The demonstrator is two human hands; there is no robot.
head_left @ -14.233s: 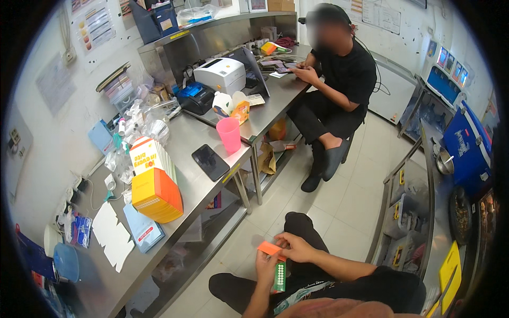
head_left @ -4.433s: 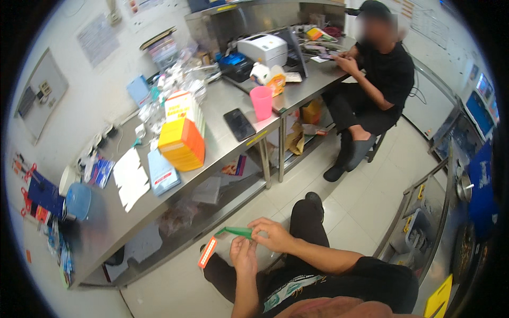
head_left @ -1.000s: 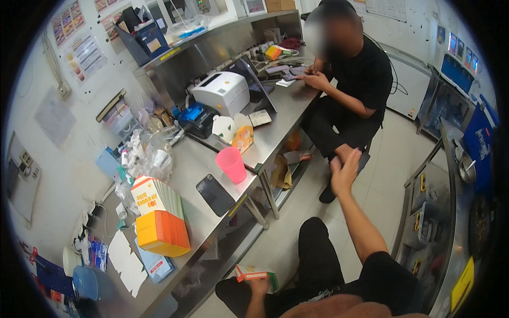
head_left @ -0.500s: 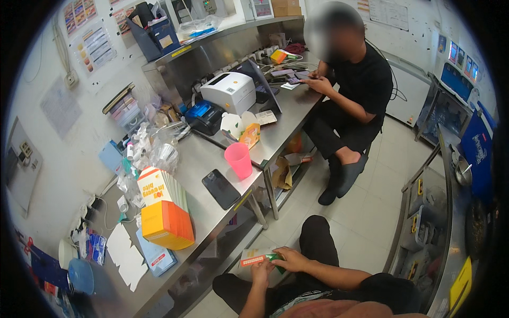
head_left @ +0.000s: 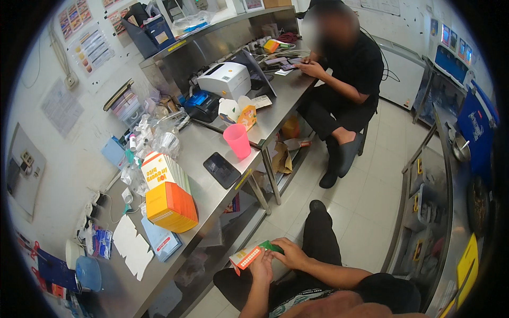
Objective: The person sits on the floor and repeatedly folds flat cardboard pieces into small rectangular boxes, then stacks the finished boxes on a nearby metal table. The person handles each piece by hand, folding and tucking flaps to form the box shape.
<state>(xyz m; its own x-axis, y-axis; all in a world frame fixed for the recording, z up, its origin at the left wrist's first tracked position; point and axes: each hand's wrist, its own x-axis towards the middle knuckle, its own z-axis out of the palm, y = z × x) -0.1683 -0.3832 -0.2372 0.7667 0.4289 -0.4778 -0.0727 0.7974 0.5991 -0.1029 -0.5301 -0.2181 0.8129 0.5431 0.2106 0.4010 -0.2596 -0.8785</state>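
Observation:
Above my lap I hold a small cardboard food carton (head_left: pixel 247 258) with orange, white and green panels. My left hand (head_left: pixel 262 269) grips its lower side, fingers closed against the board. My right hand (head_left: pixel 291 254) has its fingers closed on the green end (head_left: pixel 271 246). The carton's far side and some fingertips are hidden. On the steel table (head_left: pixel 209 204) to the left stands a stack of flat orange and yellow cartons (head_left: pixel 172 207). Beside it lie a black phone (head_left: pixel 222 170) and a pink cup (head_left: pixel 237 141).
A co-worker (head_left: pixel 347 69) in black sits at the table's far end, holding a phone. A white printer (head_left: pixel 225 79) and an opened carton (head_left: pixel 246 117) stand between us. Blue packets (head_left: pixel 160 239) and torn white card (head_left: pixel 131 245) lie left. A steel shelf (head_left: pixel 445 159) stands right.
The carton has tilted and its white and orange side now shows more, out to the left. My left hand remains on it and my right on the green end. My view has shifted slightly.

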